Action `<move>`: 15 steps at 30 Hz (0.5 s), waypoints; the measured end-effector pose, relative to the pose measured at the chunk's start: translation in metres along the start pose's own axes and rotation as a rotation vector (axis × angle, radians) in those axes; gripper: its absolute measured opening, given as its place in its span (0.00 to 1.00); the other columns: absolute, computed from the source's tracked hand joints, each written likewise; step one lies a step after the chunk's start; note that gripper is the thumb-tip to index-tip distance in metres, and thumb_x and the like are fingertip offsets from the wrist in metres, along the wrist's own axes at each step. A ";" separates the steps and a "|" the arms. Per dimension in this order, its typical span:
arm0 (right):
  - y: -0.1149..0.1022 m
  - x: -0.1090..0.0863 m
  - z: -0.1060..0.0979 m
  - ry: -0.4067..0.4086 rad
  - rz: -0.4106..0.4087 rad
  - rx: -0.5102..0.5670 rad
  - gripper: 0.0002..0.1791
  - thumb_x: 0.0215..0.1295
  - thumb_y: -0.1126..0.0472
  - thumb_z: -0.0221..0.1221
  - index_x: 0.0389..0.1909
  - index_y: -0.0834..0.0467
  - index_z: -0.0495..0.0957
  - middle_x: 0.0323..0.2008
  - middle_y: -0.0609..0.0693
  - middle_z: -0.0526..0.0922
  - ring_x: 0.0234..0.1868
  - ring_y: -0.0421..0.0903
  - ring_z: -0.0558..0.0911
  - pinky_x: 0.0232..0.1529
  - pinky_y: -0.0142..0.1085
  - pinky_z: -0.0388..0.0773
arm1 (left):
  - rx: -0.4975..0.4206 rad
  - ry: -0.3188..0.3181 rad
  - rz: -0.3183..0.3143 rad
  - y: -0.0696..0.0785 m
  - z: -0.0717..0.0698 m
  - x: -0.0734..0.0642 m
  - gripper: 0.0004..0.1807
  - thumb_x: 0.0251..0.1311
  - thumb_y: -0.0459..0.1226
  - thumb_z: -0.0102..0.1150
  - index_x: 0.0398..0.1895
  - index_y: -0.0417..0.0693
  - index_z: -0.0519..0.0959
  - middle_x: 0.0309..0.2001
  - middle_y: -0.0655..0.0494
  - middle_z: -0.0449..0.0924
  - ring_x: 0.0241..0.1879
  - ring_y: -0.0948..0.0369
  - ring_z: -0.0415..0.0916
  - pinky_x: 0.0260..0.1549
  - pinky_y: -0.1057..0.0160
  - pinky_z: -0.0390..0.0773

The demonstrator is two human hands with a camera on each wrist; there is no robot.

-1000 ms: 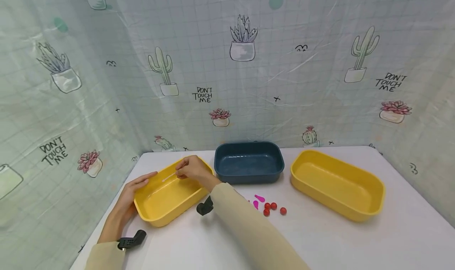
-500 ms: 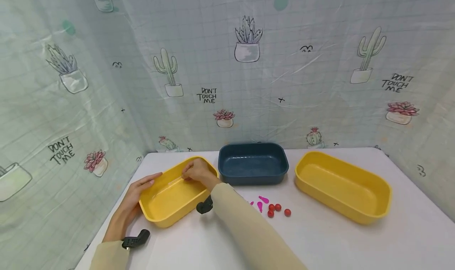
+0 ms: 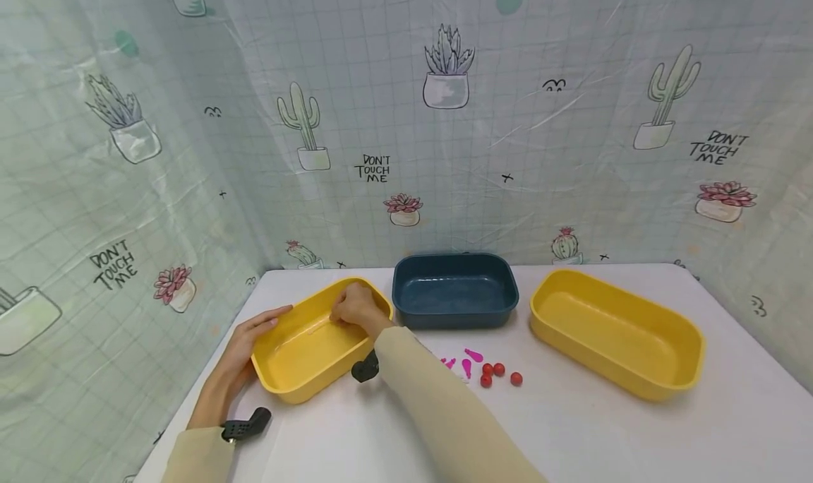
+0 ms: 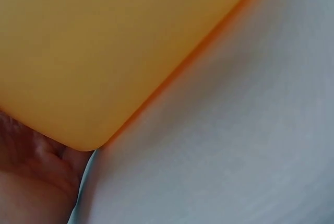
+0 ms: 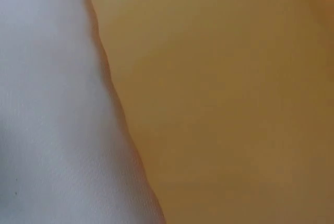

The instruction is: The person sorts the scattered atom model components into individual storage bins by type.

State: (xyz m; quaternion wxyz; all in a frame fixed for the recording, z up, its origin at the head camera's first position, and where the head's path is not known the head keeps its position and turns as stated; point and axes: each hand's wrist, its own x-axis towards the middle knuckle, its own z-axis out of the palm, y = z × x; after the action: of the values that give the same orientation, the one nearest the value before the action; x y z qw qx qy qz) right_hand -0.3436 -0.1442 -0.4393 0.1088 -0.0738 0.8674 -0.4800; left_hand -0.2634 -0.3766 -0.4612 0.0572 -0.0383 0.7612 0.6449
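Observation:
Inside the left yellow tray [image 3: 298, 398], my right hand [image 3: 356, 306] is down by the back right corner with curled fingers. The thin white stick that it pinches is almost wholly hidden by the fingers. My left hand [image 3: 248, 338] grips the left end of this tray, fingers along the outer wall and a digit over the rim. Up close in the left wrist view, the tray's wall [image 4: 120, 51] meets the palm [image 4: 39, 166]. The right wrist view shows only the tray's outer side [image 5: 219, 98] and white tabletop [image 5: 52, 88], no fingers.
A dark blue tray [image 3: 456, 320] stands at the back middle, and a second yellow tray [image 3: 597, 352] at the right. Several red balls [image 3: 487, 369] and pink drop-shaped pieces [image 3: 466, 368] lie in front of the blue tray, partly behind my right sleeve [image 3: 438, 398].
The right hand has moved deeper into the tray's back right corner, and the white stick, plain a second ago, has gone from clear sight. The left hand keeps its hold; the view shifted slightly.

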 end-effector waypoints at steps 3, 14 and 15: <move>0.002 0.001 0.000 -0.002 -0.046 -0.056 0.08 0.58 0.66 0.72 0.21 0.60 0.85 0.16 0.47 0.78 0.19 0.42 0.75 0.21 0.28 0.71 | -0.004 -0.001 -0.003 0.000 0.001 0.000 0.25 0.80 0.46 0.46 0.76 0.55 0.70 0.79 0.56 0.62 0.63 0.72 0.70 0.56 0.76 0.77; 0.002 0.001 0.000 -0.009 -0.093 -0.122 0.09 0.59 0.66 0.71 0.21 0.58 0.85 0.16 0.46 0.77 0.20 0.41 0.74 0.22 0.28 0.70 | -0.013 -0.013 0.014 -0.002 0.002 -0.001 0.26 0.80 0.48 0.46 0.77 0.54 0.69 0.80 0.54 0.60 0.63 0.72 0.71 0.57 0.75 0.78; 0.001 0.001 0.000 -0.008 -0.095 -0.128 0.09 0.59 0.66 0.71 0.21 0.58 0.85 0.16 0.46 0.77 0.20 0.41 0.74 0.22 0.28 0.69 | -0.017 -0.013 0.015 -0.002 0.003 -0.001 0.26 0.79 0.48 0.46 0.77 0.55 0.69 0.79 0.55 0.61 0.63 0.72 0.71 0.57 0.75 0.78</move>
State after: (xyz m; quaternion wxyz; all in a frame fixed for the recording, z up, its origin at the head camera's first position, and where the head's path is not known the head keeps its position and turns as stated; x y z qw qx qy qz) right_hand -0.3446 -0.1437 -0.4407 0.0844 -0.1233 0.8914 -0.4278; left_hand -0.2624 -0.3743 -0.4633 0.0568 -0.0290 0.7556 0.6519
